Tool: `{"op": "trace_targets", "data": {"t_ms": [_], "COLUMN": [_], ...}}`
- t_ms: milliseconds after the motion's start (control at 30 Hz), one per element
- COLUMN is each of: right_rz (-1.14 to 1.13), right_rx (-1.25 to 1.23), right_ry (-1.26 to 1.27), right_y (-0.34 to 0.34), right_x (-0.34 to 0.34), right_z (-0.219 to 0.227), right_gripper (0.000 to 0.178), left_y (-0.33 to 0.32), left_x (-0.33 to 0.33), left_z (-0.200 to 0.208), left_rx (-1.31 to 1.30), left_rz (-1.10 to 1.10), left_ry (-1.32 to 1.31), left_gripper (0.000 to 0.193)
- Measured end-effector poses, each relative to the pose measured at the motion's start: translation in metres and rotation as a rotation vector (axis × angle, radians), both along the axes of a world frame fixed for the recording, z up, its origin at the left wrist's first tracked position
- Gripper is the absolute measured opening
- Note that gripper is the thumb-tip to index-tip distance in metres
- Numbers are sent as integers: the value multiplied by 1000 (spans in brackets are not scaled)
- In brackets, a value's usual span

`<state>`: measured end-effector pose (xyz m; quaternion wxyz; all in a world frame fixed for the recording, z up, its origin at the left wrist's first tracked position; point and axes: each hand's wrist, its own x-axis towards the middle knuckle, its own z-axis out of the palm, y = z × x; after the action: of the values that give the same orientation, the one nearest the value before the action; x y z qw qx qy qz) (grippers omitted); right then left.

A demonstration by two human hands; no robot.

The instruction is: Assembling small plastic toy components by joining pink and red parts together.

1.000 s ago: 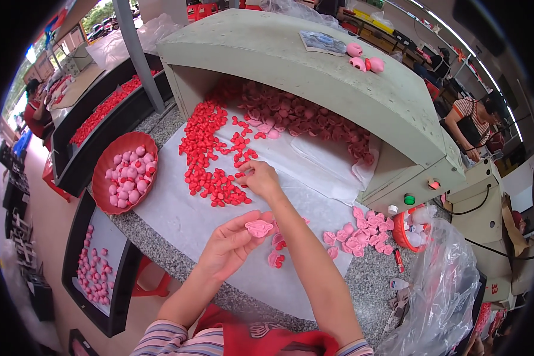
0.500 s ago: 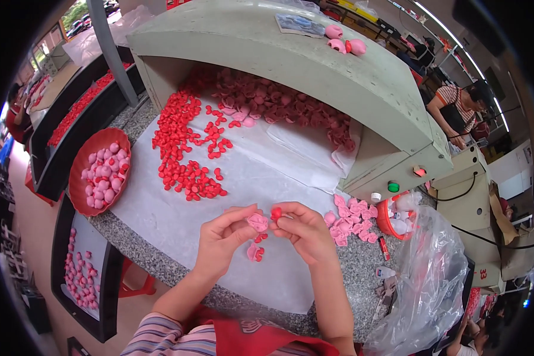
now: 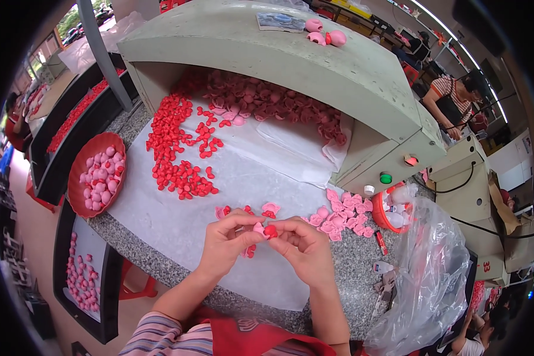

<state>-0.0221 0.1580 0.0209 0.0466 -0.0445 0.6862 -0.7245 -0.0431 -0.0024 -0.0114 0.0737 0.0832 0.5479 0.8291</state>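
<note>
Above the paper-covered worktop, my two hands meet at the fingertips. My left hand (image 3: 226, 242) pinches a small pink hollow piece (image 3: 258, 228). My right hand (image 3: 305, 249) grips a glossy red bow-shaped piece (image 3: 270, 231), pressed against the pink one. Fingers partly hide both parts. Just beyond my hands lie a pink piece with red on it (image 3: 271, 208) and another pink-and-red piece (image 3: 222, 212); more show partly beneath my fingers. A large heap of red bow-shaped pieces (image 3: 184, 178) spreads to the far left.
A grey-green metal cabinet (image 3: 267, 47) arches over a pile of pink shells (image 3: 279, 101). At left stands a red bowl (image 3: 75, 190) of pink balls. Rightward are flat pink pieces (image 3: 344, 216), a red-orange basket (image 3: 378, 210) and a clear plastic bag (image 3: 424, 279). Other people work at far right.
My hands have come together, bringing the red piece against the pink one. The view has shifted slightly, and more pink-and-red pieces show on the paper beyond my fingers.
</note>
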Motion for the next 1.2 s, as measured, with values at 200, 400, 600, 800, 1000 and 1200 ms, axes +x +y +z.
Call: {"op": "trace_targets", "data": {"t_ms": [200,400,600,800,1000,1200], "right_rz": [-16,-170,-206,-224,-214,-192], "right_rx": [291,583,615,495,667,594], "right_ry": [11,90,342,273,291,399], "right_y": [-2,-12,-14,-11,-10,-12], "right_x": [4,6,1,9,4,1], "right_z": [12,15,-1,-4,6,-4], "right_gripper": [25,26,24,24,26,23], "left_y": [3,6,1,3,2,2], "left_x": [2,-5,-5,-4,-7,1], "left_z": [1,-5,-8,-12,-5,-6], "left_rx": [-3,85,58,198,173,138], "left_rz": [-64,-172,-161,-223,-267,-185], "left_ry": [-98,-213,-104,-265,-359,-206], "left_gripper": [16,13,9,8,10,8]}}
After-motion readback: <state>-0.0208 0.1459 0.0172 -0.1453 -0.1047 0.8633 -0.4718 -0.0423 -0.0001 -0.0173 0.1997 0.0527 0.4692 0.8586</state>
